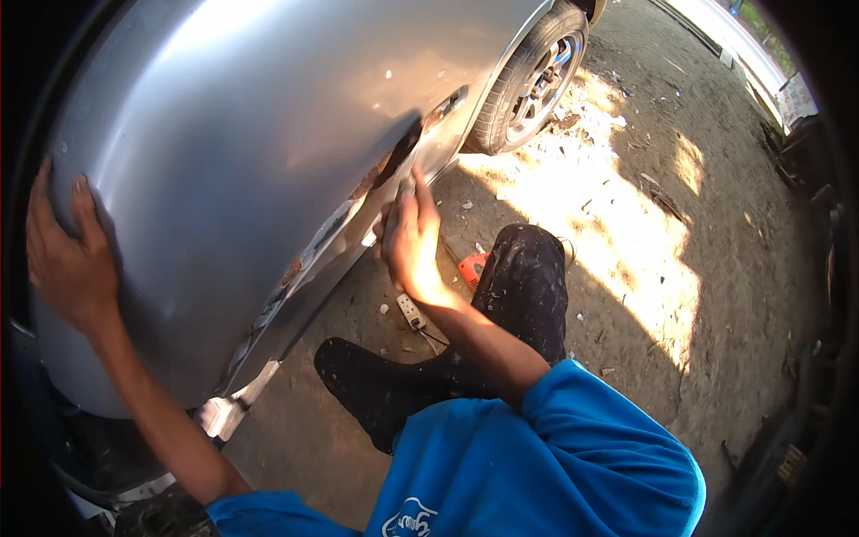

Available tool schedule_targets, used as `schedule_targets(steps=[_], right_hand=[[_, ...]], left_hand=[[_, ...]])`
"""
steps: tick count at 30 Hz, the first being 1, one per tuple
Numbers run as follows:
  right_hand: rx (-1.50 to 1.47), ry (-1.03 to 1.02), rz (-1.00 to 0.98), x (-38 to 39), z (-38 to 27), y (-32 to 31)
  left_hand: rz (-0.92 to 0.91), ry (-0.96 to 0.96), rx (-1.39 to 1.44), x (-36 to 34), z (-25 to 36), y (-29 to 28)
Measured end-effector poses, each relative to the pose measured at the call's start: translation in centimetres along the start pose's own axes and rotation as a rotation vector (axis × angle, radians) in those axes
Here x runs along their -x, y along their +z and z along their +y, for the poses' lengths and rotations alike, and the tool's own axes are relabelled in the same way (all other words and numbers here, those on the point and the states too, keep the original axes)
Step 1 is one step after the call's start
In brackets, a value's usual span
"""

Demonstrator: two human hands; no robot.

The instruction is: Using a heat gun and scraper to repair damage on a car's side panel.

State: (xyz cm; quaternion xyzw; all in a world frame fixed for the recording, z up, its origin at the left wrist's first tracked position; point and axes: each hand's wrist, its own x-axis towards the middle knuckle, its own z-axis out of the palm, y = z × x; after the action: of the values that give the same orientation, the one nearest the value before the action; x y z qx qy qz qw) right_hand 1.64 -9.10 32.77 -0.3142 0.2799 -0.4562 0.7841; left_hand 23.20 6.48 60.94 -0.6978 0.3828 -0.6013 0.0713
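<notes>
A silver-grey car door (250,179) fills the left of the view, its lower edge torn open in a long, rusty gap (394,166). My left hand (72,242) lies on the door's smooth surface at the far left, fingers and thumb apart, holding nothing. Against the lower edge, just below the rusty gap, is my right hand (413,237). Its fingers point forward, partly stretched out; the lower ones are shaded and partly hidden. I make out no tool in it.
Beyond the door stands a car wheel (537,85). An orange power tool (472,268) lies beside my bent knee (528,268). A white power strip (411,311) with a cord rests on the dirt ground (626,197), among scattered chips. A pale block (242,403) sits under the door's near end.
</notes>
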Motion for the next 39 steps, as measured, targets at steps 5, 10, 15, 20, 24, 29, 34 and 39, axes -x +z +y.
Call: schedule_targets(steps=[5, 10, 15, 20, 24, 29, 34, 39], right_hand=[[0.016, -0.032, 0.032, -3.0, -1.5, 0.6], [0.0, 0.031, -0.124, 1.4, 0.6, 0.2], [-0.019, -0.075, -0.023, -3.7, -0.3, -0.4], [0.119, -0.029, -0.213, 1.9, 1.8, -1.5], [0.006, -0.107, 0.008, -4.1, -1.3, 0.0], [0.047, 0.004, -0.135, 1.9, 2.0, -0.8], [0.013, -0.108, -0.007, -4.2, -0.4, -0.2], [0.215, -0.123, -0.149, 1.1, 1.2, -1.4]], left_hand=[[0.011, 0.047, -0.039, -0.1, -1.4, -1.7], [0.009, 0.09, -0.086, -0.2, -2.6, -1.2], [0.014, 0.038, -0.033, 0.1, -1.0, -0.3], [0.001, 0.055, -0.068, 0.1, -2.1, -1.0], [0.013, 0.001, 0.008, 0.4, 0.0, -0.2], [0.018, 0.085, -0.092, -0.2, -1.8, -0.9], [0.006, 0.052, -0.116, 0.2, -1.6, -0.2], [0.001, 0.046, -0.027, 0.5, -2.1, -0.1]])
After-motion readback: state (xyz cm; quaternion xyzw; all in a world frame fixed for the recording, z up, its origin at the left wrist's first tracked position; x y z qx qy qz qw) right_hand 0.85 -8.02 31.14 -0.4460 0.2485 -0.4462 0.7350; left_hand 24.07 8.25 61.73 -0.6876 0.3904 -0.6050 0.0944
